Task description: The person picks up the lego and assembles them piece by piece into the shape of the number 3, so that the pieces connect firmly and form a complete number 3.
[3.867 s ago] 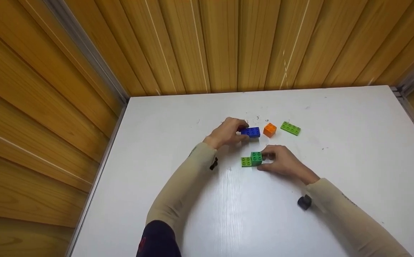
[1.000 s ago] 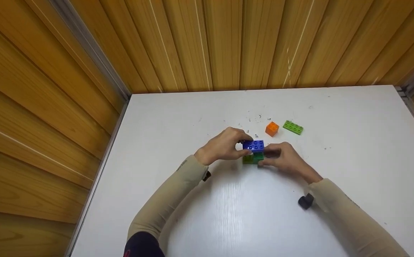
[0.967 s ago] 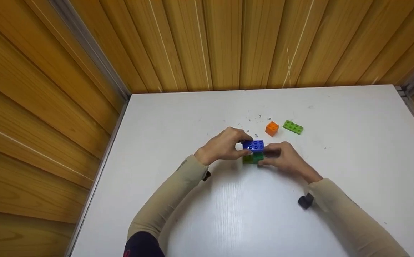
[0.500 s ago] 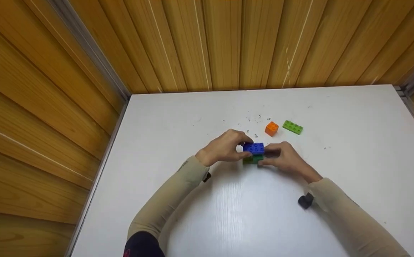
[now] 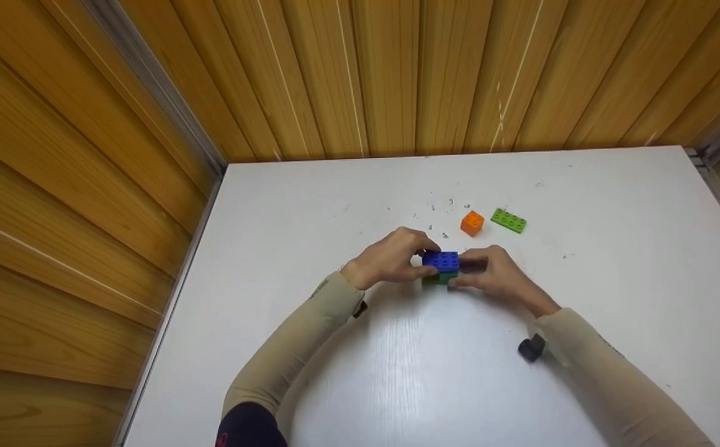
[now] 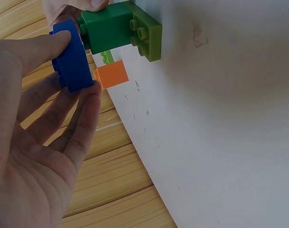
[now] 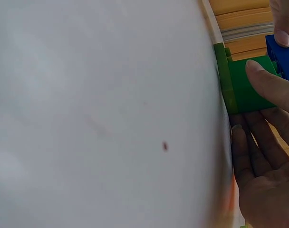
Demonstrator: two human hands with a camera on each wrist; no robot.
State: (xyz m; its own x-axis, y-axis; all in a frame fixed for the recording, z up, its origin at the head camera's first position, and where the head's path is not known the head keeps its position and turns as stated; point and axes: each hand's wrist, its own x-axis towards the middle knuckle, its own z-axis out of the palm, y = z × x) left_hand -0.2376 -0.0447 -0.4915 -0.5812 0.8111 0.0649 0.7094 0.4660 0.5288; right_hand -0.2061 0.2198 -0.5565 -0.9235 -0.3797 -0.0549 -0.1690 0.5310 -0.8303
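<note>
Between thumb and fingers my left hand (image 5: 390, 257) pinches a blue toy building brick (image 5: 442, 261) by its left end. The blue brick sits over the studs of a dark green brick (image 6: 109, 29); in the left wrist view it looks slightly tilted, with some green studs showing. That green brick is on one end of a lime green flat brick (image 6: 153, 38), whose other end shows bare studs. With thumb and fingers on its sides, my right hand (image 5: 498, 276) holds the dark green brick (image 7: 249, 88) low on the table.
Behind the hands stand an orange brick (image 5: 472, 223) and a second lime green flat brick (image 5: 509, 220), apart from each other. The white table (image 5: 347, 192) has small dark specks and meets wood-patterned walls (image 5: 385, 81) at the back and left.
The left hand has brought the blue brick from beside the orange one toward the front, over the dark green brick, then lowered it. The right hand keeps its hold with hardly any movement.
</note>
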